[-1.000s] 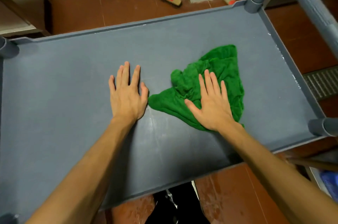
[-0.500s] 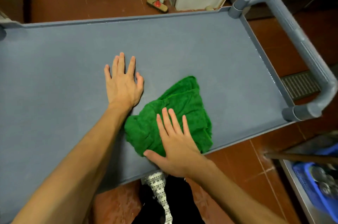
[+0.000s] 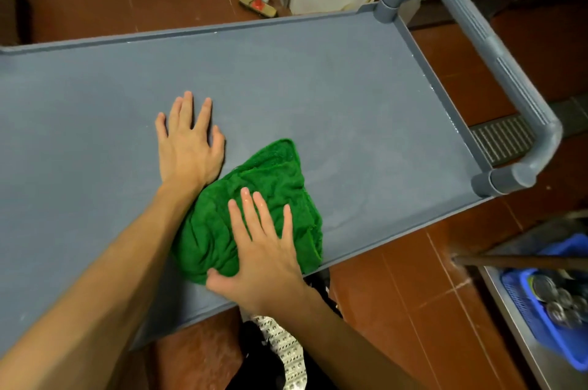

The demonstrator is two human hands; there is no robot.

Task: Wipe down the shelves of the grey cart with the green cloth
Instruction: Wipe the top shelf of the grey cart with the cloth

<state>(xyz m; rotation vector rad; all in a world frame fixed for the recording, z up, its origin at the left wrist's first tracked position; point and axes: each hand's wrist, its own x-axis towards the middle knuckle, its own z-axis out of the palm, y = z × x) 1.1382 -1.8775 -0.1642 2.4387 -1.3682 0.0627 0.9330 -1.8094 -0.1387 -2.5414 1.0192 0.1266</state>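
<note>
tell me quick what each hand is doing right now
Left hand: open, flat on the grey cart shelf, holding nothing.
Right hand: open, pressing the green cloth.

I can read nothing here. No words, numbers or labels show on the cart (image 3: 318, 87) or on the cloth (image 3: 270, 173). The cans (image 3: 553, 297) in the basket (image 3: 521, 303), right of the cart, are too blurred for me to read.
</note>
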